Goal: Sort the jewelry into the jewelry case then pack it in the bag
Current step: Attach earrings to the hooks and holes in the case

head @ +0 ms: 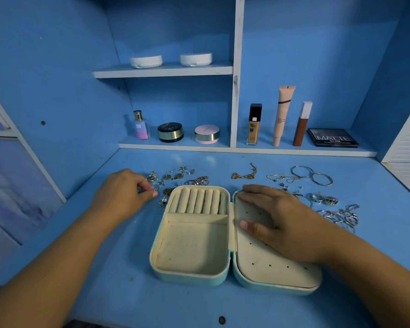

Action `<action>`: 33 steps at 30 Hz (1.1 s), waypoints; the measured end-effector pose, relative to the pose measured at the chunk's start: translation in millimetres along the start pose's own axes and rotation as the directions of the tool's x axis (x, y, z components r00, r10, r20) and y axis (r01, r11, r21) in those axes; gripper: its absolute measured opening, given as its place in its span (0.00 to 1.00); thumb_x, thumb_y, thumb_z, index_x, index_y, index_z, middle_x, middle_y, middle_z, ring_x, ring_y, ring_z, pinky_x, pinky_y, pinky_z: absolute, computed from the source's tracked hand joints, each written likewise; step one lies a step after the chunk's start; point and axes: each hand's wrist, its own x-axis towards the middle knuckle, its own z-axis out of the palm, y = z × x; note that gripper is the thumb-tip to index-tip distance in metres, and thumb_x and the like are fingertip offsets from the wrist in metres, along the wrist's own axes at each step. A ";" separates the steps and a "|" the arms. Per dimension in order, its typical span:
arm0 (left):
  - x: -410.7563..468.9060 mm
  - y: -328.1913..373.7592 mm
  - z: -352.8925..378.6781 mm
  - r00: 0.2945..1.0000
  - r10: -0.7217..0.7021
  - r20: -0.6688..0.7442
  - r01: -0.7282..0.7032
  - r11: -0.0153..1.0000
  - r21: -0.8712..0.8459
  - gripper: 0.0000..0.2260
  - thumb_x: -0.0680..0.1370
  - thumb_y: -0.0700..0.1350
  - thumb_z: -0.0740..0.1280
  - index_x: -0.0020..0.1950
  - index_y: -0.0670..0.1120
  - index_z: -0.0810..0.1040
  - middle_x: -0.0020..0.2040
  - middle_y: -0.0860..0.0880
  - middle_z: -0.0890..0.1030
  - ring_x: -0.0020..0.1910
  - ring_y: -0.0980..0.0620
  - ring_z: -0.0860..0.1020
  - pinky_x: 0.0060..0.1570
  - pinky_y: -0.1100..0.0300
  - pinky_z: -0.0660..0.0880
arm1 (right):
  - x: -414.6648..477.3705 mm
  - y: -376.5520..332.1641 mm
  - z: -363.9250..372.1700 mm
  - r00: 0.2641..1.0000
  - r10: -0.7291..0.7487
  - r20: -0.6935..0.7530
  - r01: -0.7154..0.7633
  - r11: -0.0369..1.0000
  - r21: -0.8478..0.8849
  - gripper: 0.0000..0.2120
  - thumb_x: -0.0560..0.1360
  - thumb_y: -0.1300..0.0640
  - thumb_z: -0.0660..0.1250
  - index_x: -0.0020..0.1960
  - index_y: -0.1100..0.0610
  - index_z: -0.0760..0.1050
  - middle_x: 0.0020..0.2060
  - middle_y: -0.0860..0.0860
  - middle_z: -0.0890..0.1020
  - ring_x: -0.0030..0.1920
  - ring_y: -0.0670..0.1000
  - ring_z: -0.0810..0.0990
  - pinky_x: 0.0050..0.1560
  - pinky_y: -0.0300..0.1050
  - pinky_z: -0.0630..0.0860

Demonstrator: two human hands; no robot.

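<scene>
the blue painted worktop (118, 268) carried everything. in its middle lay the pale turquoise jewelry case with cream lining (189, 279), opened flat, with both halves holding no jewelry yet. the bag was not in view.

the right hand (282, 223) rested with straight fingers on the cream lid panel with small holes (270, 263), its grip released, only pressing the lid down. the left hand (121, 192) reached to the heap of small silver and gold earrings (175, 176) just beside the case's far left corner. its grip was closed in a pinch on a small silver piece (141, 190).

the rest of the jewelry lay behind and to the right of the case: thin silver bangles (317, 177), a tangled pile of silver rings (341, 216) and a gold chain (244, 175).

in my judgement the risk was in the tangle. a pinched piece could drag its neighbours along, and they could fall beside the case. a tiny earring could also slip from the fingers, and the lid could spring up if the right hand lifted.

readable writing: "matte" on the black flat palette (333, 138) and "sb" on the pink-to-blue perfume bottle (141, 126). other labels were too small to read.
</scene>
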 end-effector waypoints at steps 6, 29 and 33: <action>-8.4 16.6 -6.9 0.997 0.075 -0.012 -0.076 0.995 -0.060 0.07 0.74 0.53 0.71 0.40 0.56 0.74 0.40 0.59 0.78 0.47 0.52 0.77 0.51 0.53 0.72 | 0.3 -0.3 0.1 1.000 -0.010 -0.016 0.010 1.000 0.009 0.30 0.74 0.34 0.56 0.74 0.44 0.61 0.74 0.39 0.59 0.73 0.42 0.58 0.74 0.45 0.57; -31.5 156.4 15.8 0.761 0.589 0.271 -0.489 0.796 -0.357 0.03 0.75 0.48 0.70 0.44 0.57 0.81 0.39 0.58 0.79 0.41 0.61 0.77 0.40 0.72 0.70 | -5.6 37.8 -34.5 0.957 0.261 -0.126 -0.247 0.962 0.119 0.05 0.75 0.51 0.67 0.50 0.45 0.78 0.41 0.39 0.76 0.40 0.40 0.75 0.36 0.29 0.66; -27.1 153.1 19.3 0.770 0.585 0.257 -0.447 0.780 -0.437 0.04 0.75 0.48 0.71 0.42 0.57 0.80 0.35 0.56 0.80 0.38 0.57 0.78 0.36 0.71 0.71 | -6.9 40.1 -32.4 0.939 0.327 -0.104 -0.309 0.938 0.157 0.07 0.74 0.48 0.67 0.52 0.45 0.77 0.38 0.42 0.76 0.38 0.41 0.75 0.37 0.34 0.70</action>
